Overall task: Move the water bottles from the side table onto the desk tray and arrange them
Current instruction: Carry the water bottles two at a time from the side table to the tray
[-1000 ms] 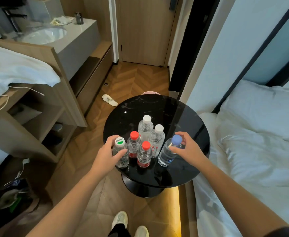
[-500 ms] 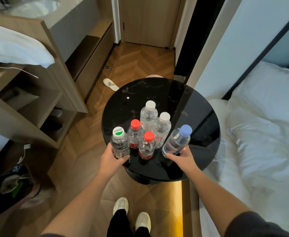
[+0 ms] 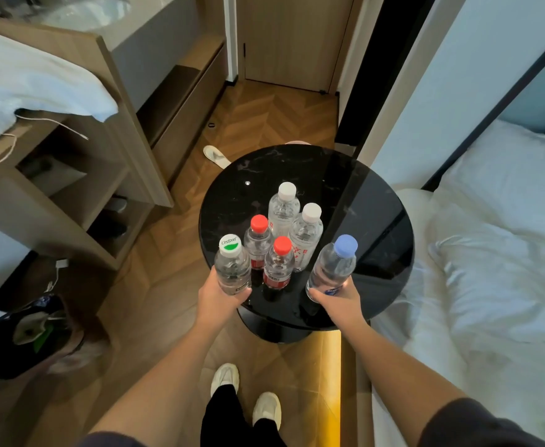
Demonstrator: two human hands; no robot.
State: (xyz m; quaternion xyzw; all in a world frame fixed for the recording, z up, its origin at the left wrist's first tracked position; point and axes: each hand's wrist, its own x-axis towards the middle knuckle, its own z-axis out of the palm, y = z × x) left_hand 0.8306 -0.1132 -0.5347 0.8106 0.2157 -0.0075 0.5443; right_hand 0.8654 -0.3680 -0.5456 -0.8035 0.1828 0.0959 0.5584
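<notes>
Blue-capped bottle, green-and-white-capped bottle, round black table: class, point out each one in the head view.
Blue-capped bottle [image 3: 332, 267]: head view, on its clear body.
Green-and-white-capped bottle [image 3: 231, 267]: head view, on its clear body.
Round black table [image 3: 377, 221]: head view, on bare tabletop, right side.

Round glossy black side table, four clear plastic water bottles clustered toward its six o'clock edge
</notes>
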